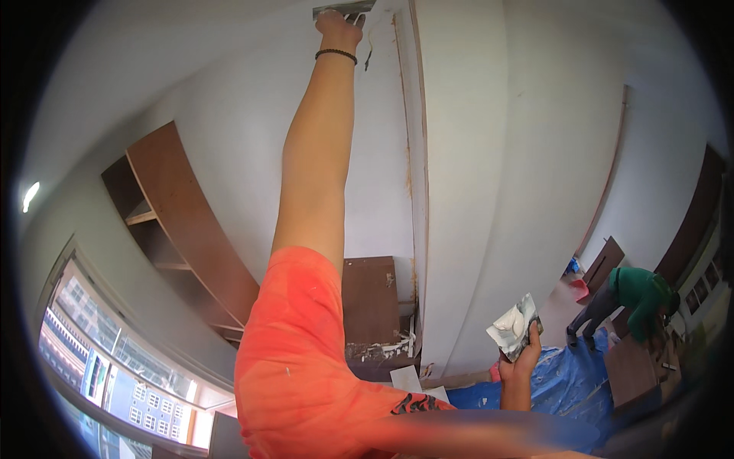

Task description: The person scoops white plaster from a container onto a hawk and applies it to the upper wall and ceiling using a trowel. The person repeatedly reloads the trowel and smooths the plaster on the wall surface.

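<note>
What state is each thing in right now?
Left hand: raised, closed on a flat blade
Flat blade: held overhead
Right hand: closed on a silvery plate
Silvery plate: bearing white paste
Brown shelf unit: open-fronted
Wire: dangling
Lamp: lit
Blue sheet: spread out, wrinkled

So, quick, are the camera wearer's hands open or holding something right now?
Left hand: closed, holding a flat grey blade up high.
Right hand: closed on a silvery, white-smeared plate.
</note>
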The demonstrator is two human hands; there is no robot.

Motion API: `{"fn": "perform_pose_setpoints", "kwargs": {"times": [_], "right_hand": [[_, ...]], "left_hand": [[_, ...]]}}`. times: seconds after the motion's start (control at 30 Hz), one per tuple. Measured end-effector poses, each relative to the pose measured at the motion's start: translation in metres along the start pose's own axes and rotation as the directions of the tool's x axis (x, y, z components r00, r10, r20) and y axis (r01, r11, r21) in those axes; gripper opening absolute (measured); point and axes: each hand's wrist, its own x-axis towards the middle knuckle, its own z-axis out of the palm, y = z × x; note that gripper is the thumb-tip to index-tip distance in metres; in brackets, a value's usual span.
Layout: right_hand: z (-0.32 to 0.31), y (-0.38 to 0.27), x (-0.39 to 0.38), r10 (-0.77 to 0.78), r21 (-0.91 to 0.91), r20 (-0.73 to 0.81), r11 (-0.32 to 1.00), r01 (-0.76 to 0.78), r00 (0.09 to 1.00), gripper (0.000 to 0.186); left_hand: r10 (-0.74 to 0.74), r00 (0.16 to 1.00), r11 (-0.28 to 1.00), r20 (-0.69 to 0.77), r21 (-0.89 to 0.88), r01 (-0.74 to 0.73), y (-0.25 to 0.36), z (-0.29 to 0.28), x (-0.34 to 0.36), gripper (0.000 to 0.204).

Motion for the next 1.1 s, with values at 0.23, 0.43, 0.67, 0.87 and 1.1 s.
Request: {"fn": "perform_pose_setpoints", "kwargs": {"times": [0.23, 0.43, 0.67, 0.87, 1.1], "right_hand": [[0.002, 0.007, -0.001, -0.043, 0.037, -0.022, 0.998, 0.044, 0.999, 0.040], [0.004, -0.004, -0.006, 0.000, -0.007, 0.031, 1.000, 0.001, 1.000, 0.039], [0.010, -0.018, -0.016, 0.112, -0.070, 0.109, 0.992, -0.105, 0.988, 0.039], [0.018, -0.029, -0.027, 0.219, -0.122, 0.179, 0.972, -0.200, 0.959, 0.045], [0.019, -0.038, -0.029, 0.277, -0.131, 0.220, 0.959, -0.253, 0.935, 0.042]], "left_hand": [[-0.032, 0.999, 0.987, -0.010, -0.159, 0.030, 0.010, 0.033, 0.000, 0.043], [0.055, 0.997, 0.984, 0.048, -0.171, -0.046, 0.037, 0.053, -0.050, 0.045], [0.190, 0.936, 0.981, 0.296, -0.085, -0.172, 0.110, 0.073, -0.101, 0.032], [0.301, 0.938, 0.953, 0.173, -0.090, -0.289, 0.181, 0.160, -0.244, 0.031], [0.531, 0.764, 0.831, 0.367, -0.051, -0.553, 0.194, 0.204, -0.402, 0.043]]}}
